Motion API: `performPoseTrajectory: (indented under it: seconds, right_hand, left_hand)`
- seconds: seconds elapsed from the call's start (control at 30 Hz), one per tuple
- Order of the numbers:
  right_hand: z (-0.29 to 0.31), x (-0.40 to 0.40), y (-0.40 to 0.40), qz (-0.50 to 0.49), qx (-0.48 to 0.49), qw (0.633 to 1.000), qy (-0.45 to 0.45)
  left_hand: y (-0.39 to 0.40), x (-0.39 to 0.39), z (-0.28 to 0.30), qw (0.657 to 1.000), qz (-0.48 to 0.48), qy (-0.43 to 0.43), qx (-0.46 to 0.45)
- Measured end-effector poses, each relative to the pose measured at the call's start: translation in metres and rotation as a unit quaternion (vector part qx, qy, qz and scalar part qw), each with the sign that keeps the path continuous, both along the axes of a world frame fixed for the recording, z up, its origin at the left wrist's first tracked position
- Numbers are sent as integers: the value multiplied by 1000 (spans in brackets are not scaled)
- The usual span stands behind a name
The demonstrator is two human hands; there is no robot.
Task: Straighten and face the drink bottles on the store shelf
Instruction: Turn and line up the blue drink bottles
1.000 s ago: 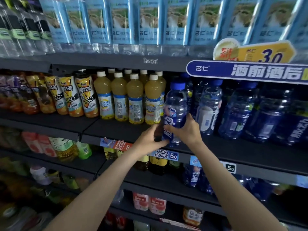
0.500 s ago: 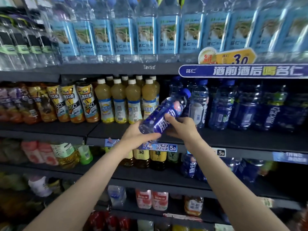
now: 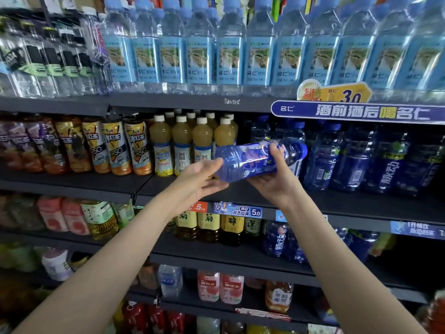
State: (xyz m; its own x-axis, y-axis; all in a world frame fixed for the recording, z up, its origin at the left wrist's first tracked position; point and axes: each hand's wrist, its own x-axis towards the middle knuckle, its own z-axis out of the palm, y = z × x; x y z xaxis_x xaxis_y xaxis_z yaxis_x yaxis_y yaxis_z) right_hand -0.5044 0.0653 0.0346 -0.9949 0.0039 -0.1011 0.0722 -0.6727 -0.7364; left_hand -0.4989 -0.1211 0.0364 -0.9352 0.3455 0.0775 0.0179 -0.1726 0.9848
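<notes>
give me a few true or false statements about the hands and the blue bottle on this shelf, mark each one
1. The blue bottle lies nearly sideways in the air, cap toward the right. True.
2. The right hand grips the blue bottle from below, thumb over its top. True.
3. The left hand is wrapped tightly round the bottle's cap. False: its fingers are spread loosely at the bottle's base end, far from the cap.
4. The yellow juice bottles have blue caps. False: their caps are white.
5. The held bottle stands upright on the shelf. False: it is lifted off the shelf and tipped over.
</notes>
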Motion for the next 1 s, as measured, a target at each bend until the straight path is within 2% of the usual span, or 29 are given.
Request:
performPoseTrajectory:
  seconds: [0.13,0.2,0.3,0.37,0.43,0.53,0.6,0.7,0.8,0.87,0.9,0.97,1.0]
  right_hand:
    - [-2,7,6,33,75,997,-1]
    - [-3,10,9,44,109,993,-12]
    - [-4,12,7,38,80,996,-25]
    - [-9,11,3,14,63,997,-39]
    - [-14,10,0,-12,70,997,-35]
    - [-19,11,4,-37,128,991,13]
    - [-18,16,6,-34,185,980,63]
    - [-18,22,6,15,245,956,162]
    - [-15,23,10,61,272,939,203]
    - [-12,21,14,57,315,923,215]
    - [-10,20,15,29,351,911,214]
    - [-5,17,14,-15,381,903,199]
    - [-4,17,10,-15,358,914,191]
  left_hand:
    - [5,-1,-8,999,20,6,-42]
    - [1,-5,-13,987,75,86,-109]
    - [-4,-7,-15,916,124,274,-266]
    - [-2,-4,-17,871,116,345,-329]
    - [-4,-4,-23,864,95,350,-349]
    - [-9,-5,-29,916,30,242,-318]
    - [-6,-6,-29,936,8,182,-301]
    - [5,-10,-28,943,-30,163,-290]
    - [11,-11,-28,943,-47,160,-288]
    - [16,-11,-32,930,6,198,-309]
    - [20,-11,-34,919,63,226,-317]
    - [26,-12,-38,883,204,273,-323]
    - [28,-13,-39,856,259,300,-332]
